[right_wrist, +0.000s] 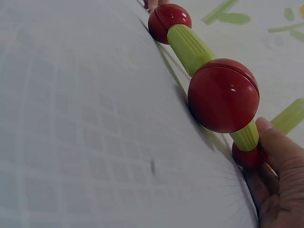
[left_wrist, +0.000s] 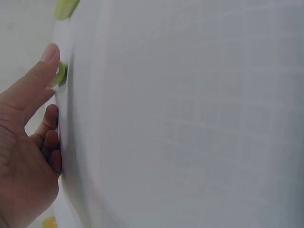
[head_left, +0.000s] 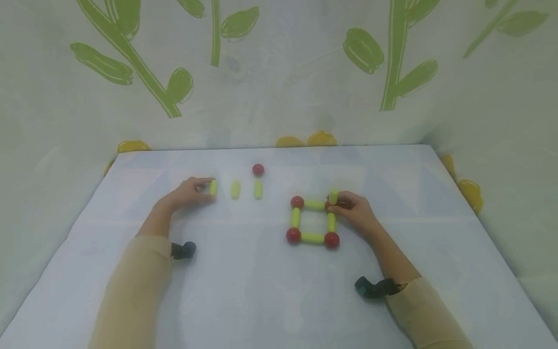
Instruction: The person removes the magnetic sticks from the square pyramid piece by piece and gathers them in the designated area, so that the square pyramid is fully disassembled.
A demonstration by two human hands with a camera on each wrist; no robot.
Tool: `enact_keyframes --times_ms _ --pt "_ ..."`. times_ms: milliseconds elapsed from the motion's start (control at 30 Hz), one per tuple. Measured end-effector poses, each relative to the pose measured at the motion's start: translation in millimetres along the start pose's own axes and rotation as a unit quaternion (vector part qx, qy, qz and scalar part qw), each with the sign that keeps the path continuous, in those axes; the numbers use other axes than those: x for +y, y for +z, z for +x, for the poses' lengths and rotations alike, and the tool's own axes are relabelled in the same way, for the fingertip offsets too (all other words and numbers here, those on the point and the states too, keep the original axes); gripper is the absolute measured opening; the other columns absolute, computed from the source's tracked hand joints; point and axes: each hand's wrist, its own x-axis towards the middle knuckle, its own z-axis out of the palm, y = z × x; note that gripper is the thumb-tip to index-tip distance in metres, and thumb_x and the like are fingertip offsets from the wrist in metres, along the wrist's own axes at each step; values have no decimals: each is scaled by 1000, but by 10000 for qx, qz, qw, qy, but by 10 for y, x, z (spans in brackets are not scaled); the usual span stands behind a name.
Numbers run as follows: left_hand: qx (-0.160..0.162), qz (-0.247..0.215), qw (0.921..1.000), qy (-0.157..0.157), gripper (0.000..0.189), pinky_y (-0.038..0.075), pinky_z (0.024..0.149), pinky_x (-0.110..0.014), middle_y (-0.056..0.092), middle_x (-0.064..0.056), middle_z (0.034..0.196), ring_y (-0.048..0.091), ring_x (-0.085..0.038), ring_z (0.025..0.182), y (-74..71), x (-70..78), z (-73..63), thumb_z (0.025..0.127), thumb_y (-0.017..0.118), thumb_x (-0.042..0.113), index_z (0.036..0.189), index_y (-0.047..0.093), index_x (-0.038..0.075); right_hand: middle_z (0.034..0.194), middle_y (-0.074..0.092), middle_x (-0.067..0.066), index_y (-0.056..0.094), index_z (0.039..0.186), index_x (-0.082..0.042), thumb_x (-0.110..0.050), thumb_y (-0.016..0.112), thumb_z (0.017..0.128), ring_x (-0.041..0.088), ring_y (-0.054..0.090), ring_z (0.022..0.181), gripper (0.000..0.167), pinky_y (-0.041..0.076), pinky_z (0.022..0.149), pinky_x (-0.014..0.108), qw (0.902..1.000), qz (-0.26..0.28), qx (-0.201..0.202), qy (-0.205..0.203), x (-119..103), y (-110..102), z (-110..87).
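Observation:
At the back left of the table, my left hand [head_left: 190, 191] pinches a short green rod [head_left: 213, 187] between thumb and fingers. The left wrist view shows the end of that rod [left_wrist: 60, 73] beside the thumb, low over the tabletop. A square of green rods [head_left: 312, 238] with a red ball [head_left: 332, 240] at each corner lies right of centre. My right hand [head_left: 355, 209] grips the red ball [right_wrist: 248, 157] at the square's far right corner, partly hidden by the fingers. From that ball another green rod [head_left: 333, 196] stands up.
Between the hands lie two loose green rods [head_left: 235, 189], with a loose red ball [head_left: 258, 169] behind the right-hand one. The white table [head_left: 244, 291] ends at a pale backdrop [head_left: 296, 87] with green plant prints.

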Motion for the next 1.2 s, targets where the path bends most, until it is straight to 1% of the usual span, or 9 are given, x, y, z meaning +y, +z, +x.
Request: enact_keyframes --times_ms 133,200,300,433,600,700,800,1033,1200 --pt "176 -84 9997 157 90 28 106 -58 35 -25 141 31 -45 129 4 -34 -53 80 72 39 149 24 6 105 69 7 64 111 -5 -19 74 81 10 65 98 34 50 87 19 10000 68 -30 -21 -8 20 5" --pt "337 -188 9988 285 89 31 104 -57 38 -24 138 33 -42 126 21 -39 -89 80 74 36 148 25 7 105 69 6 65 110 -7 -21 75 80 10 65 98 34 50 86 19 10000 10 -7 44 -7 22 7" --pt "622 -413 9952 626 81 36 98 -52 43 -21 132 37 -38 120 79 4 -155 80 75 28 146 33 8 105 69 6 65 109 -8 -23 76 80 12 65 99 34 50 87 19 9999 -76 34 136 -3 15 9" --pt "874 -644 9876 1137 72 39 91 -45 50 -20 124 42 -33 110 214 174 -243 79 76 19 140 42 6 108 68 7 65 111 -9 -25 75 80 14 64 102 36 50 88 20 9996 -240 56 160 2 -3 9" --pt "862 -850 9821 1440 65 42 90 -41 53 -13 118 46 -28 105 429 444 -307 78 76 18 137 48 10 110 67 7 64 112 -10 -25 75 80 13 64 103 36 50 88 20 9995 -271 47 121 1 -14 8" --pt "746 -960 9756 1826 63 44 88 -40 54 -12 116 47 -27 103 562 596 -303 78 77 17 135 50 11 109 68 7 65 111 -10 -24 75 80 11 64 101 35 50 87 19 9995 -281 60 100 5 -14 13" --pt "516 -1017 9692 2183 63 45 89 -40 56 -11 117 49 -26 104 684 756 -276 78 77 20 134 50 13 108 68 8 65 111 -9 -22 75 80 10 64 100 35 50 87 18 9995 -285 66 66 5 -12 19" --pt "-454 -760 9680 2347 68 45 98 -41 50 2 133 48 -18 120 941 1150 -136 80 75 32 139 44 24 111 67 13 65 112 -5 -18 74 81 7 64 99 35 50 86 17 9999 -158 -56 -17 -12 1 10" --pt "-1026 -670 9605 2497 67 41 104 -35 46 4 140 45 -17 127 1101 1379 9 83 73 26 142 41 23 109 67 17 65 111 -2 -14 73 82 6 65 97 32 50 86 17 9997 -81 -166 -146 -11 12 0"
